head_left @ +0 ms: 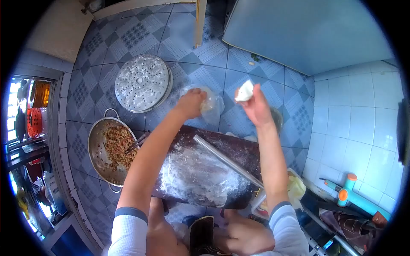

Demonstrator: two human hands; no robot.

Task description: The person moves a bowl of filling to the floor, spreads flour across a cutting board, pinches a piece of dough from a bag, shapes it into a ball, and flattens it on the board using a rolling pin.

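White dough [245, 91] is hanging past the floured desk's [200, 175] far edge, the right hand's [259, 110] grip pinching it, ideally lightly to spare its shape, while the left hand [189, 103] is clasping the plastic bag [213, 106] beyond that edge, best without squeezing its contents.

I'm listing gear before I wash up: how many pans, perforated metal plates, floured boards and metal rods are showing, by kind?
Pans: 1
Perforated metal plates: 1
Floured boards: 1
Metal rods: 1
Total: 4
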